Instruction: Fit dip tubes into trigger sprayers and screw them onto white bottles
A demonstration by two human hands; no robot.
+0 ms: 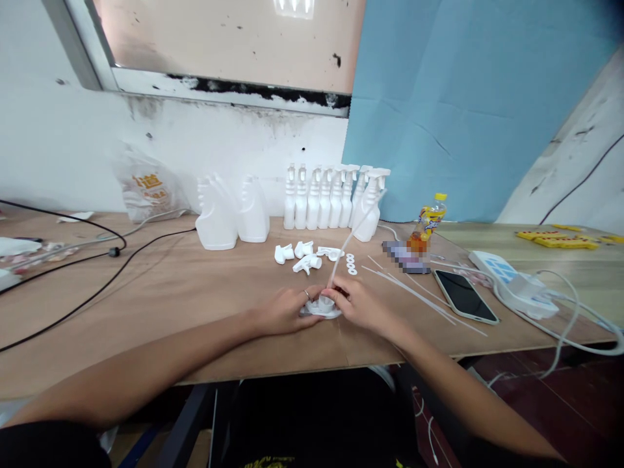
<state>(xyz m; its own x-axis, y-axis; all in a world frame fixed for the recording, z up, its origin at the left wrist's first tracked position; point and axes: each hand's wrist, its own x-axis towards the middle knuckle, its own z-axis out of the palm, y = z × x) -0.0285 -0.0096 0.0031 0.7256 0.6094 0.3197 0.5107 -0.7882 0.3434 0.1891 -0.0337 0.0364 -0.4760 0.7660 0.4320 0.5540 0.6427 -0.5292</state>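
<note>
Near the table's front edge, my left hand (291,311) is closed around a white spray head (327,305), mostly covered by the fingers. My right hand (358,301) pinches a long thin translucent tube (341,252) just above that piece; the tube slants up to the right. Beyond my hands lie several loose white trigger heads (307,263) and a short column of white rings (351,264). More thin tubes (414,294) are spread on the table to the right of my right hand.
White bottles with trigger heads (319,201) stand in a row by the wall, with bottles without heads (217,218) to their left. A drink bottle (429,224), a phone (465,297) and a power strip (517,286) are at right. Black cables (121,273) cross the left side.
</note>
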